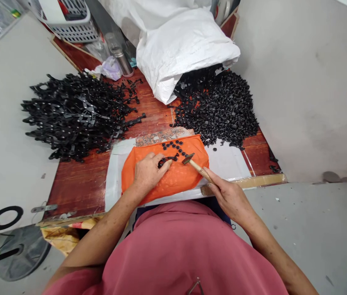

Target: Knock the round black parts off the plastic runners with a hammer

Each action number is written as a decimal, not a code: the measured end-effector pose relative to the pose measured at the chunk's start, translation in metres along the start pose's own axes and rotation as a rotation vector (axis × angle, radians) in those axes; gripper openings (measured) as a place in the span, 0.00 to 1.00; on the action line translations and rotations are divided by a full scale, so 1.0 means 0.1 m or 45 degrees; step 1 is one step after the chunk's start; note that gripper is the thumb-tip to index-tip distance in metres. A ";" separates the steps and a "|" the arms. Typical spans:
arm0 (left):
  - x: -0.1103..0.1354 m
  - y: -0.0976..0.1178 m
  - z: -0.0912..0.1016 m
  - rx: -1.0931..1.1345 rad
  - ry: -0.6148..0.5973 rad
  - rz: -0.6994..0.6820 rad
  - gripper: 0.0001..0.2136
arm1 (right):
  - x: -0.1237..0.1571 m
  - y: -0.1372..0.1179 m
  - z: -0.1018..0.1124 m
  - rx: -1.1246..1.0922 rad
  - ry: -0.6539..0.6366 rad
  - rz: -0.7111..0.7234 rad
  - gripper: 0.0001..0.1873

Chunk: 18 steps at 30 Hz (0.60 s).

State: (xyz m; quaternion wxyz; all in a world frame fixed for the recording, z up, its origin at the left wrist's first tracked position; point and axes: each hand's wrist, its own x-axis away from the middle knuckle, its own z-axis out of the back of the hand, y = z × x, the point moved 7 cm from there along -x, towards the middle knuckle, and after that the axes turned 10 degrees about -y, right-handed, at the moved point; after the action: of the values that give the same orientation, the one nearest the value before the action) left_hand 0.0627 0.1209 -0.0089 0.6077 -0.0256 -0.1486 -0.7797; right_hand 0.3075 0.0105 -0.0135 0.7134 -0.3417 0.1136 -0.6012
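My right hand [230, 196] is closed round the wooden handle of a small hammer [199, 169]. The hammer's metal head is just above or on the orange cloth [176, 176], close to a row of small round black caps [172, 144]. In my left hand [149, 170] the thumb and fingers pinch a thin curved black plastic strip [169, 158], whose far end points toward the hammer head. Part of the strip is hidden by my fingers. The orange cloth covers a padded block on a white sheet, with a speckled stone edge [164, 136] showing behind it.
A heap of black plastic strips [78, 116] lies at the left. At the right, small black round pieces [222, 106] spill from a white sack [186, 45]. A steel flask [122, 61] and a grey basket [71, 28] stand behind. Grey panels flank both sides.
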 end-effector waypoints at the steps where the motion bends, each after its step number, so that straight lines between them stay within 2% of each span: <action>1: 0.00 0.00 0.00 -0.006 0.003 0.002 0.21 | -0.02 -0.03 0.03 0.016 0.020 0.016 0.30; 6: 0.00 0.01 -0.02 -0.019 0.026 0.032 0.20 | -0.11 -0.18 0.10 0.122 0.065 0.069 0.29; 10: 0.01 0.00 -0.04 -0.003 0.031 0.039 0.21 | -0.16 -0.30 0.11 0.179 0.181 0.121 0.31; 15: 0.00 -0.04 -0.05 0.004 0.025 0.042 0.21 | -0.24 -0.30 0.02 0.295 0.090 0.056 0.31; 18: 0.00 -0.04 -0.06 0.003 0.035 0.019 0.21 | -0.22 -0.32 0.07 0.242 0.175 0.112 0.31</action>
State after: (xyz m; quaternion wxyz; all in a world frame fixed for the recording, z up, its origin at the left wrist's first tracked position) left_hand 0.0594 0.1201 -0.0154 0.6156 -0.0153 -0.1410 -0.7752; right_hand 0.2808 0.0323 0.0058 0.7588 -0.2252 0.1198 -0.5993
